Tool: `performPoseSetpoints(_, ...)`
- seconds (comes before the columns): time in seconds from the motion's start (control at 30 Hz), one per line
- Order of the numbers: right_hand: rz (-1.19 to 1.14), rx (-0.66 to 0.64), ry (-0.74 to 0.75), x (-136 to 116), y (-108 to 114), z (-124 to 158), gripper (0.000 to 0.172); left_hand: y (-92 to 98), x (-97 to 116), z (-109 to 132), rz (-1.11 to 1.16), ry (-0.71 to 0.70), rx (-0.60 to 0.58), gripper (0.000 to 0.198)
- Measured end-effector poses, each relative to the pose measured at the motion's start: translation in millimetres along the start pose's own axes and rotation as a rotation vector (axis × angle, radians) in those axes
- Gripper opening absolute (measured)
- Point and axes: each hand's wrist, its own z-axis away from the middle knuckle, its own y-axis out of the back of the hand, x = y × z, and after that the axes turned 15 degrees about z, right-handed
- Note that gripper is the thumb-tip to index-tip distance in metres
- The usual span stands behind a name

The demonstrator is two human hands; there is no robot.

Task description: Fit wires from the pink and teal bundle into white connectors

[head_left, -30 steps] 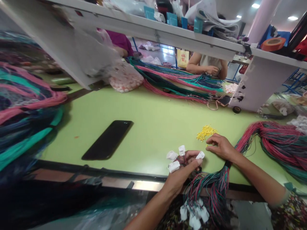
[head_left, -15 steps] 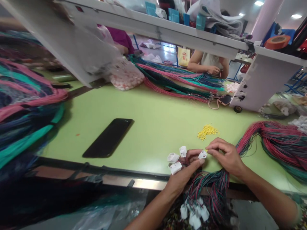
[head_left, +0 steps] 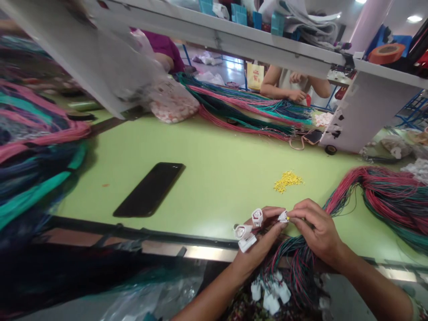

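Between the thumb and fingers of my left hand [head_left: 264, 238] a white wire connector [head_left: 283, 217] is pinched, its open face turned to the right. Several more white connectors [head_left: 243, 232] on wires stick out from the left side of that hand. My right hand [head_left: 316, 227] is closed in a pinch on a tiny yellow piece [head_left: 288, 218], which touches the connector's face. Beyond the hands lies a pile of small yellow pieces [head_left: 288, 180]. Below them, a wire bundle [head_left: 297, 261] hangs over the table edge, with white connectors [head_left: 270, 292] at its ends.
A black phone [head_left: 149, 189] lies on the green table [head_left: 207, 178]. Wire bundles [head_left: 384, 196] rest at the right, with more [head_left: 36, 147] at the left. A shelf [head_left: 234, 38] spans the back, and a co-worker's arms [head_left: 294, 89] show beneath it.
My right hand has brought the yellow piece against the connector, whose face has turned toward it. The other connectors in my left hand have shifted slightly. The co-worker's hands have moved.
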Motion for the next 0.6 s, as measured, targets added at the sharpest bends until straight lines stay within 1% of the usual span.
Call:
performPoseSetpoints(0.13,-0.041,0.001,-0.039,-2,1,0,0.017,-1.3,1,0,-0.048,-0.102,-0.007,0.02)
performPoseSetpoints(0.23,-0.116,-0.013,-0.125,-4,1,-1,0.014,-1.3,1,1,-0.079,-0.147,0.001,0.023)
performPoseSetpoints(0.3,-0.211,-0.033,-0.213,-4,0,-2,0.01,-0.3,-1,1,-0.104,-0.16,-0.004,0.024)
performPoseSetpoints(0.4,-0.432,-0.064,-0.365,-3,-3,-3,0.004,1.5,-5,3,-0.122,-0.159,-0.022,0.026)
performPoseSetpoints(0.5,-0.639,-0.098,-0.547,-2,-6,-3,0.012,2.1,-7,3,-0.124,-0.159,-0.028,0.028)
performPoseSetpoints(0.6,-0.747,-0.115,-0.694,-3,-10,-2,0.019,1.1,-7,2,-0.132,-0.185,-0.023,0.027)
